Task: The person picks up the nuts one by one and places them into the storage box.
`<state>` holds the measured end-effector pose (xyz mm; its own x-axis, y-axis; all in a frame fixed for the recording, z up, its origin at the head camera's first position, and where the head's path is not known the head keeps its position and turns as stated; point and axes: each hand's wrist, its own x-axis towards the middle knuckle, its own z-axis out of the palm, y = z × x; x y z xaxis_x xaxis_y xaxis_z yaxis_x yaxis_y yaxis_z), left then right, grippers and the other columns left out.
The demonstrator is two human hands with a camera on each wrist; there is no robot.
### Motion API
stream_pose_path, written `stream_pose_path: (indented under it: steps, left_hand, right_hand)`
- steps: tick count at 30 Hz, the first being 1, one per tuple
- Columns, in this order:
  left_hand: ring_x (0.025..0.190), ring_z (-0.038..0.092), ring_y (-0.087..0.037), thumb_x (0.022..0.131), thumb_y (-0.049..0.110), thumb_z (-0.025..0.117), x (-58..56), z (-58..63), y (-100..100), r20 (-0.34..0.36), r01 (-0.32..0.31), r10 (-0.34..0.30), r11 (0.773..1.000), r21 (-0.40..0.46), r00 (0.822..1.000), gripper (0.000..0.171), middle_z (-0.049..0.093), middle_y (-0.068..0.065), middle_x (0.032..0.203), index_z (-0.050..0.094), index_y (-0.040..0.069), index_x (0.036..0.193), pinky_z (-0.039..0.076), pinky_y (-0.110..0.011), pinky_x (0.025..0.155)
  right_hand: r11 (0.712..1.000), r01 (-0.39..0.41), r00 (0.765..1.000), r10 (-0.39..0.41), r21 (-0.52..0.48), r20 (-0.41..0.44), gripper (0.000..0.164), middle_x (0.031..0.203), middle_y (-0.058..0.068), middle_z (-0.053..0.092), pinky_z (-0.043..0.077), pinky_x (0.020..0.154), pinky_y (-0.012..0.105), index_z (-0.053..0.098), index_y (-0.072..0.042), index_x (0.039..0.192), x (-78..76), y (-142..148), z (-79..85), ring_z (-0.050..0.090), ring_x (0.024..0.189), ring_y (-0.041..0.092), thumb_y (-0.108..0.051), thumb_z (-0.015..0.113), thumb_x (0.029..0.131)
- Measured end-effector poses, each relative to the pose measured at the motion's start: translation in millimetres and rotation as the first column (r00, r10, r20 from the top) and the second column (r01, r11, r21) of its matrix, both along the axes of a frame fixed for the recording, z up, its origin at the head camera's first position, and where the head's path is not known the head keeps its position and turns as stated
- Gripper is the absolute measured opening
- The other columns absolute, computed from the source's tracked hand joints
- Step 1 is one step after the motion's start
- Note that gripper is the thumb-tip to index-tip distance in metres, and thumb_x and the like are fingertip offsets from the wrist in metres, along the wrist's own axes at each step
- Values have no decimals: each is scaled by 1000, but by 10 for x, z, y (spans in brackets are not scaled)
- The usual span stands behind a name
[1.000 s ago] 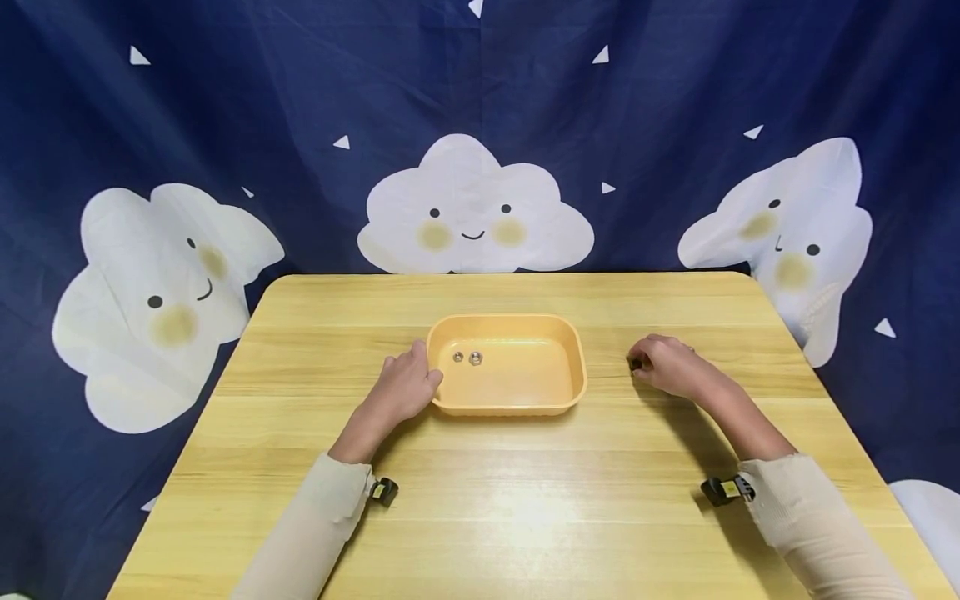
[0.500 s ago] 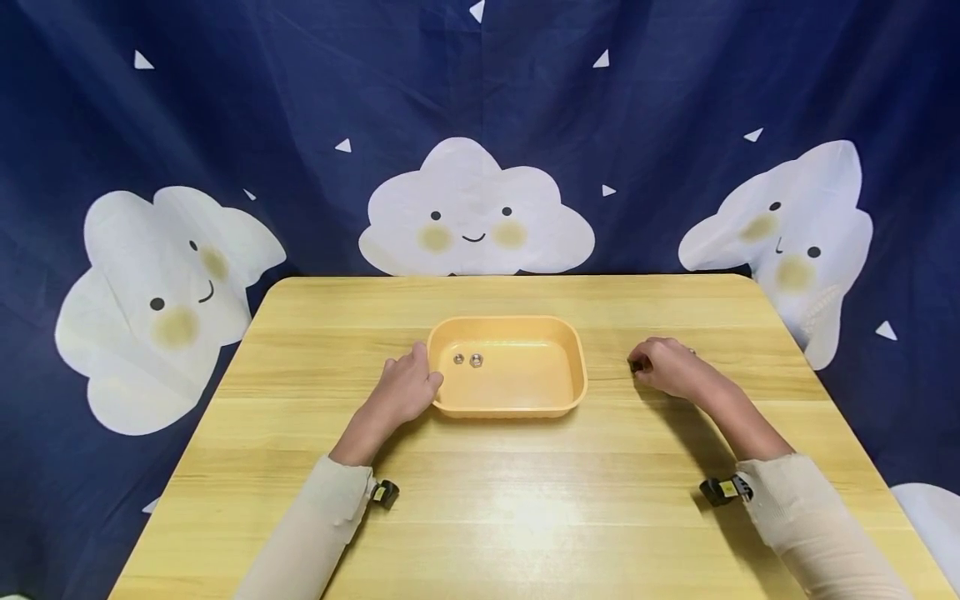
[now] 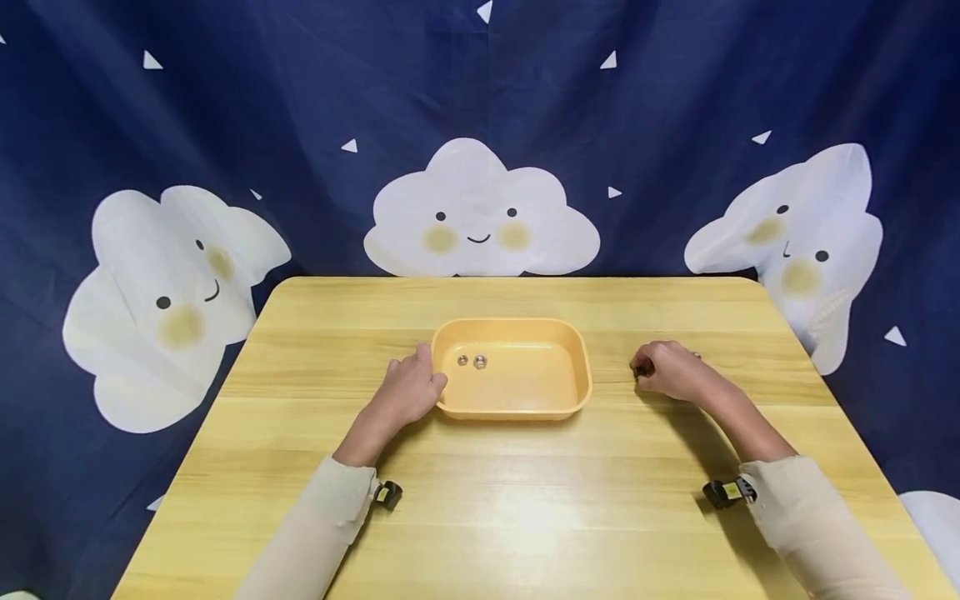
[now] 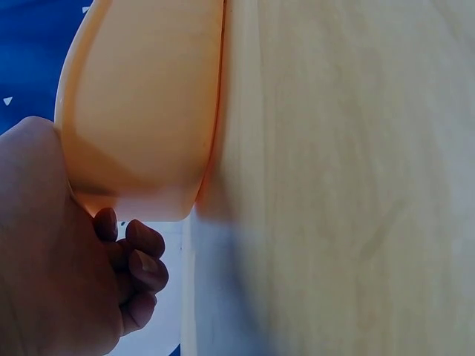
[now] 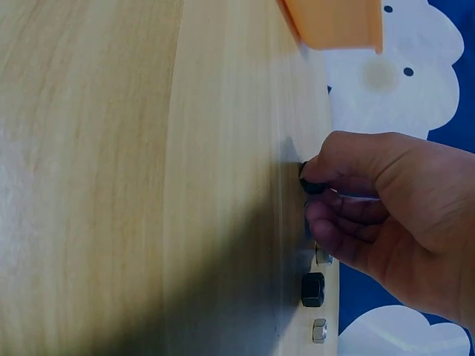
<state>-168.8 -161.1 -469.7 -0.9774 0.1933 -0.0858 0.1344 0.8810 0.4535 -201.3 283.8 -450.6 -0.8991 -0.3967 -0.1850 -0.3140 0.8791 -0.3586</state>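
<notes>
My left hand (image 3: 405, 390) grips the left end of a shallow orange plastic tray (image 3: 517, 414), thumb over the rim and fingers curled at the outside wall. Inside the tray, near its left end, lie two silver nuts, a smaller one (image 3: 462, 361) and a larger one (image 3: 481, 362). To the right of the tray, my right hand (image 3: 671, 371) pinches a black nut (image 5: 312, 182) between thumb and fingers, close over the tabletop. Below that hand in the right wrist view are a partly hidden silver nut (image 5: 324, 255), a black nut (image 5: 313, 289) and another silver nut (image 5: 319, 331).
The wooden table (image 3: 517, 492) has rounded far corners and carries the tray and nuts. Directly behind its far edge hangs a dark blue curtain (image 3: 315, 75) printed with white clouds. Each forearm wears a small black camera, one by the left cuff (image 3: 387, 494).
The head view has shifted slightly. Both hands stay in about the same places, the left at the tray and the right pinching the black nut.
</notes>
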Motion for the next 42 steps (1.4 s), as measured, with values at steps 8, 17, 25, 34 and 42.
stream_pose_path:
  steps: [8, 17, 25, 34, 42]
  left_hand:
    - [77, 50, -28, 100, 27, 46, -6, 33, -3, 13, -1, 1, 1000, 1, 1000, 25, 53, -8, 79, 45, 4, 110, 32, -42, 86]
    - [77, 50, -28, 99, 27, 46, -7, 26, -1, -1, 1, -1, 1000, -5, 1000, 25, 53, -8, 80, 45, 4, 109, 32, -41, 84]
    - [77, 50, -27, 99, 27, 46, -6, 15, 0, -3, 3, -3, 1000, -10, 1000, 25, 53, -8, 79, 45, 4, 108, 33, -41, 84]
    - [78, 50, -27, 99, 27, 46, 17, 10, 5, 1, 1, -1, 1000, -3, 1000, 25, 53, -9, 80, 44, 4, 109, 32, -41, 85]
    - [77, 49, -28, 100, 28, 45, 15, 26, 10, 5, 7, -7, 1000, -13, 1000, 24, 52, -9, 79, 44, 5, 108, 32, -41, 84]
  right_hand:
    - [998, -19, 999, 17, -54, -37, 23, 94, 9, 73, 53, 73, 36, 74, -1, 106, 1, 11, -4, 65, 84, 19, -7, 74, 84]
    - [997, -21, 998, 16, -75, -68, 22, 94, 7, 72, 52, 73, 35, 74, -4, 105, -28, -25, 17, 63, 83, 16, -6, 73, 84]
    - [994, -24, 997, 16, -110, -71, 19, 90, 3, 70, 48, 69, 29, 75, -6, 103, -28, -63, 53, 57, 79, 14, -6, 73, 84]
    - [990, -50, 994, 36, -135, -107, 16, 85, 2, 68, 48, 71, 28, 74, -6, 98, -40, -134, 95, 58, 78, 13, -8, 74, 82]
    - [987, -64, 992, 47, -145, -120, 16, 85, 2, 67, 49, 71, 28, 72, -6, 97, -62, -169, 127, 57, 78, 12, -6, 73, 81]
